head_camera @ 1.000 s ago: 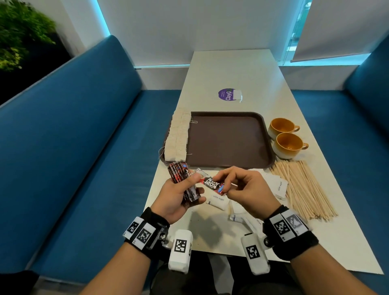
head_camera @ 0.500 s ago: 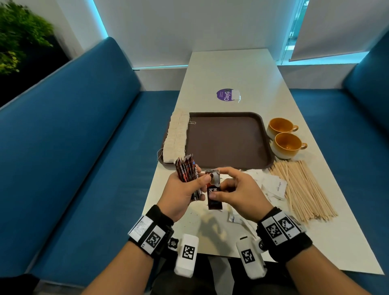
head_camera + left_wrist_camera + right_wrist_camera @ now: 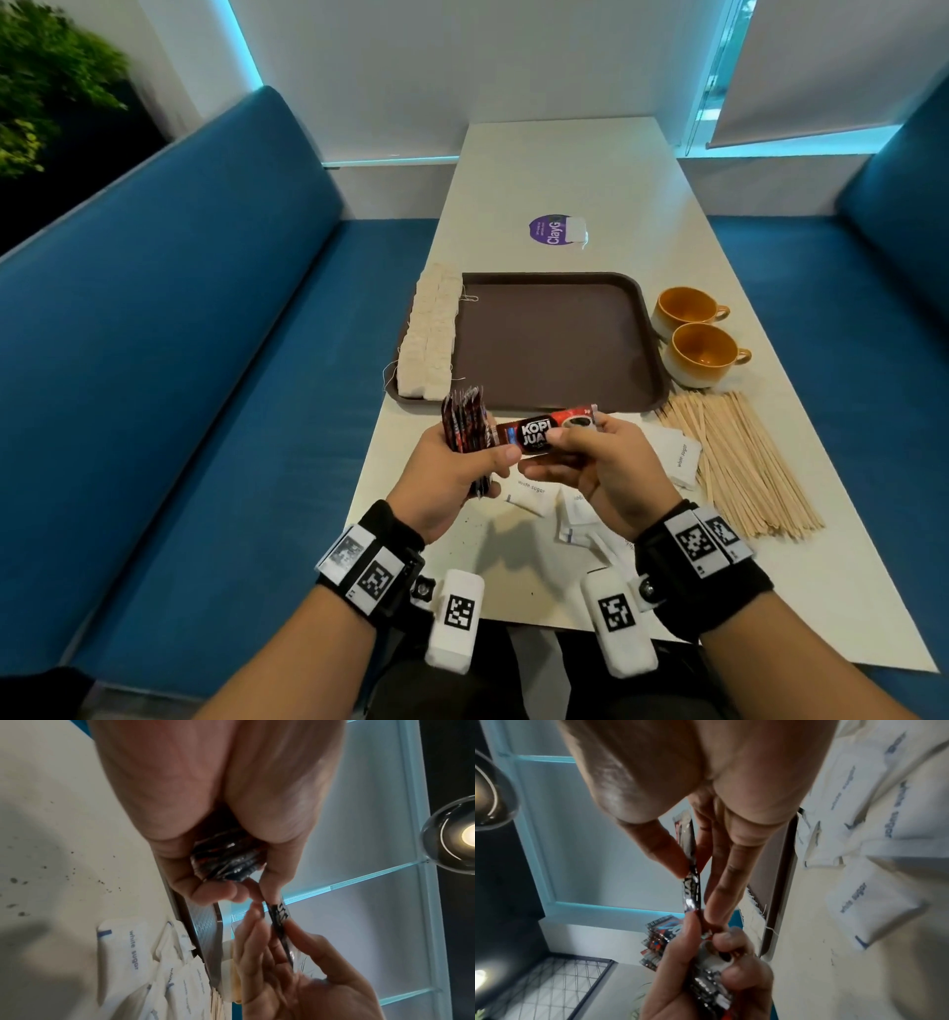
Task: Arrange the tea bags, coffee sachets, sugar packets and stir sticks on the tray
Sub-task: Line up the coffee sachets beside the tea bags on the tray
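Observation:
My left hand point(image 3: 457, 473) grips an upright stack of red-black coffee sachets point(image 3: 464, 426) just in front of the brown tray point(image 3: 554, 401). My right hand point(image 3: 580, 457) pinches a single coffee sachet point(image 3: 544, 434) held sideways, its left end touching the stack. In the left wrist view the stack point(image 3: 226, 858) sits in my curled fingers; the right wrist view shows the single sachet point(image 3: 691, 882) between thumb and fingers. Tea bags point(image 3: 431, 334) lie in a row along the tray's left side. White sugar packets point(image 3: 531, 496) lie on the table under my hands. Wooden stir sticks point(image 3: 739, 457) are piled to the right.
Two orange cups point(image 3: 701, 352) stand right of the tray. A purple sticker with one tea bag point(image 3: 557, 231) lies beyond the tray. Blue benches point(image 3: 179, 385) flank the white table point(image 3: 565, 169); its near edge runs just under my wrists.
My right hand has turned the single sachet from hanging upright to lying sideways, label up, and raised it against the stack in my left hand.

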A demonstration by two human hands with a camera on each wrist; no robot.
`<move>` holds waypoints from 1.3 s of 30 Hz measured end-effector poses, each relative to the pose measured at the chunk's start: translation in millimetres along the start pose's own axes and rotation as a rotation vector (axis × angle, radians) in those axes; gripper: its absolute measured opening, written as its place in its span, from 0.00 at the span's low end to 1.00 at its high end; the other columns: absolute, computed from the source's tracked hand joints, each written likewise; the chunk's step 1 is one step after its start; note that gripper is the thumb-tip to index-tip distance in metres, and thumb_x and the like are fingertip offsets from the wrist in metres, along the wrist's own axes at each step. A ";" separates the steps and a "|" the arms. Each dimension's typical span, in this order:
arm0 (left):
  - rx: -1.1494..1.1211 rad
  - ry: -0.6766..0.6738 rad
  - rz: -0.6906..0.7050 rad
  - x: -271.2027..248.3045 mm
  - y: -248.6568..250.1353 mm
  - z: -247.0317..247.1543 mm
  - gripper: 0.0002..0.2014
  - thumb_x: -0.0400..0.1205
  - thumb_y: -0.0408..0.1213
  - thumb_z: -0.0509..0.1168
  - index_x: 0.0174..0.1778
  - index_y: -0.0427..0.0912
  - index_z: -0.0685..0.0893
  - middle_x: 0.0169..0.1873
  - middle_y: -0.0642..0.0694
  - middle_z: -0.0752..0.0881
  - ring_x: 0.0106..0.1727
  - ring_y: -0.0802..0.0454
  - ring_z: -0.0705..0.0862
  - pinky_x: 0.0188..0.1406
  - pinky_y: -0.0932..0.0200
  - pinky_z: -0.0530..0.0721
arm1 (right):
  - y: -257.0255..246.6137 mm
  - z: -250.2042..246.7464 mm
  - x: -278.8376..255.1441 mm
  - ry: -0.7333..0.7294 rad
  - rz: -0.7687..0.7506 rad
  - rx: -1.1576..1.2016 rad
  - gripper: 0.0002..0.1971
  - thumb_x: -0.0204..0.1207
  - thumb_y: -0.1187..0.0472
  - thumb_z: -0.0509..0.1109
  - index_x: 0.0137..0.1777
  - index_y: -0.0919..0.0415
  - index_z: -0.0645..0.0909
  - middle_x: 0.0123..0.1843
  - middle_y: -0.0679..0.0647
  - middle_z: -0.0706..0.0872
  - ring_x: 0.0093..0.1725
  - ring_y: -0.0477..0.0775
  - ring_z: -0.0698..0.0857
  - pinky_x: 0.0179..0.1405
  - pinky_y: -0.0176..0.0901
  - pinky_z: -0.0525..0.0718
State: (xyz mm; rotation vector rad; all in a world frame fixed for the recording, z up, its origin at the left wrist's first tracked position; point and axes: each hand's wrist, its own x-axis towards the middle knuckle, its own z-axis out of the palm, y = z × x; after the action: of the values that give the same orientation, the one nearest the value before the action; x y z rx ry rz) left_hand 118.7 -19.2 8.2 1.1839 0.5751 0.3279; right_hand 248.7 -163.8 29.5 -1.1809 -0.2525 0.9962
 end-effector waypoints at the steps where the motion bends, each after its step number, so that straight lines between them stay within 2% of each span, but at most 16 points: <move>1: -0.016 0.022 0.006 2.0 0.7 -0.7 0.17 0.71 0.29 0.80 0.51 0.41 0.82 0.37 0.43 0.86 0.35 0.49 0.83 0.30 0.54 0.81 | 0.9 -1.2 1.2 0.009 0.000 -0.037 0.08 0.80 0.77 0.68 0.57 0.81 0.81 0.50 0.79 0.89 0.43 0.74 0.90 0.42 0.53 0.94; 4: -0.014 0.072 -0.004 7.7 1.4 -7.1 0.15 0.76 0.24 0.78 0.50 0.42 0.82 0.37 0.44 0.85 0.35 0.49 0.81 0.30 0.54 0.81 | 1.2 -8.1 6.0 0.076 -0.061 -0.235 0.08 0.79 0.73 0.74 0.56 0.75 0.84 0.46 0.73 0.90 0.39 0.65 0.89 0.37 0.49 0.91; 7: 0.031 0.093 -0.039 11.4 -0.1 -13.6 0.12 0.77 0.24 0.77 0.50 0.41 0.83 0.37 0.43 0.84 0.34 0.49 0.81 0.30 0.54 0.81 | -2.0 -15.6 10.1 0.103 -0.103 -0.359 0.07 0.77 0.70 0.78 0.53 0.68 0.89 0.43 0.66 0.92 0.35 0.57 0.86 0.34 0.45 0.88; 9: 0.014 0.095 -0.089 14.0 -2.4 -16.9 0.12 0.78 0.27 0.77 0.51 0.40 0.83 0.37 0.42 0.83 0.34 0.49 0.81 0.29 0.54 0.81 | -4.8 -18.1 14.0 0.079 -0.096 -0.426 0.07 0.75 0.71 0.79 0.53 0.68 0.90 0.40 0.64 0.92 0.34 0.55 0.86 0.34 0.43 0.88; 12: -0.034 0.114 -0.194 17.2 -7.1 -25.5 0.14 0.78 0.32 0.78 0.55 0.41 0.80 0.36 0.46 0.83 0.33 0.50 0.81 0.30 0.55 0.81 | -11.5 -19.1 25.3 0.085 -0.101 -0.507 0.06 0.75 0.71 0.79 0.51 0.68 0.90 0.41 0.65 0.93 0.36 0.56 0.89 0.36 0.42 0.91; 15: -0.134 0.139 -0.285 21.2 -13.1 -39.8 0.14 0.82 0.26 0.72 0.59 0.41 0.78 0.36 0.46 0.82 0.34 0.49 0.80 0.29 0.54 0.79 | -24.2 -20.1 44.7 0.098 -0.105 -0.521 0.06 0.76 0.75 0.77 0.52 0.70 0.90 0.42 0.69 0.92 0.38 0.60 0.91 0.40 0.43 0.93; 17: -0.118 0.174 -0.334 24.7 -16.3 -48.0 0.14 0.82 0.22 0.68 0.60 0.40 0.78 0.36 0.43 0.81 0.33 0.47 0.81 0.28 0.54 0.79 | -36.9 -19.7 63.8 0.105 -0.099 -0.542 0.06 0.77 0.76 0.76 0.52 0.71 0.89 0.41 0.68 0.92 0.38 0.60 0.92 0.41 0.44 0.93; 20: 0.044 0.193 -0.347 28.0 -20.7 -56.5 0.12 0.82 0.24 0.67 0.60 0.37 0.79 0.37 0.41 0.81 0.32 0.44 0.85 0.27 0.54 0.83 | -55.2 -19.6 103.0 0.127 -0.092 -0.573 0.04 0.77 0.75 0.76 0.50 0.71 0.87 0.40 0.67 0.91 0.37 0.61 0.92 0.38 0.47 0.93; 22: 0.074 0.181 -0.343 29.4 -23.7 -59.5 0.11 0.83 0.26 0.66 0.61 0.34 0.79 0.36 0.39 0.83 0.32 0.41 0.87 0.27 0.53 0.85 | -63.6 -19.9 132.7 0.117 -0.097 -0.643 0.06 0.75 0.73 0.79 0.50 0.71 0.86 0.40 0.67 0.90 0.35 0.59 0.91 0.34 0.46 0.93; 25: 0.099 0.172 -0.341 30.5 -27.1 -62.0 0.12 0.86 0.28 0.66 0.64 0.30 0.76 0.37 0.35 0.85 0.36 0.34 0.89 0.33 0.45 0.89 | -72.1 -19.9 180.6 0.109 -0.113 -0.799 0.07 0.72 0.67 0.84 0.46 0.64 0.89 0.34 0.58 0.90 0.27 0.47 0.86 0.27 0.34 0.85; 28: 0.107 0.139 -0.352 31.9 -27.9 -65.1 0.11 0.87 0.29 0.67 0.63 0.33 0.76 0.37 0.33 0.86 0.38 0.29 0.90 0.36 0.39 0.90 | -75.8 -16.9 230.2 0.132 -0.131 -0.879 0.08 0.69 0.61 0.87 0.42 0.58 0.90 0.29 0.48 0.89 0.22 0.39 0.81 0.25 0.29 0.80; 30: 0.101 0.121 -0.373 34.1 -27.4 -67.8 0.11 0.87 0.30 0.68 0.63 0.34 0.76 0.38 0.32 0.87 0.39 0.26 0.90 0.38 0.36 0.90 | -74.6 -12.8 261.2 0.145 -0.138 -0.904 0.09 0.69 0.60 0.87 0.44 0.59 0.90 0.32 0.49 0.90 0.24 0.38 0.83 0.26 0.29 0.80; 32: 0.079 0.115 -0.397 35.9 -27.2 -70.0 0.12 0.86 0.31 0.69 0.64 0.35 0.76 0.39 0.31 0.87 0.39 0.25 0.90 0.40 0.33 0.91 | -71.1 -6.6 288.4 0.153 -0.126 -0.888 0.10 0.71 0.63 0.85 0.49 0.63 0.90 0.35 0.54 0.90 0.27 0.43 0.84 0.24 0.30 0.82; 35: 0.027 0.117 -0.418 37.6 -28.8 -71.4 0.13 0.86 0.29 0.69 0.64 0.36 0.76 0.38 0.28 0.85 0.38 0.23 0.89 0.41 0.29 0.90 | -65.3 0.8 324.6 0.185 -0.097 -0.818 0.15 0.73 0.67 0.83 0.56 0.72 0.86 0.36 0.60 0.88 0.29 0.50 0.84 0.27 0.36 0.86; 37: 0.005 0.127 -0.433 39.0 -29.5 -72.1 0.13 0.85 0.28 0.69 0.64 0.35 0.76 0.38 0.26 0.85 0.38 0.22 0.89 0.40 0.29 0.90 | -62.5 0.5 345.7 0.216 -0.071 -0.827 0.17 0.73 0.66 0.84 0.58 0.74 0.86 0.34 0.61 0.87 0.27 0.50 0.85 0.30 0.38 0.88; 39: -0.013 0.121 -0.447 41.4 -29.1 -73.8 0.13 0.85 0.26 0.69 0.64 0.34 0.77 0.38 0.24 0.85 0.38 0.20 0.89 0.40 0.30 0.90 | -62.0 -2.0 362.1 0.253 -0.057 -0.836 0.17 0.72 0.63 0.85 0.56 0.73 0.87 0.33 0.60 0.87 0.23 0.47 0.84 0.27 0.36 0.86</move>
State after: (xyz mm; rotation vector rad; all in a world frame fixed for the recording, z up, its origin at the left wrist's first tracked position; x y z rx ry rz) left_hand 108.0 49.3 -48.3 0.9945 0.9211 0.0210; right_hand 488.7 107.3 -32.7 -2.0262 -0.5244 0.6808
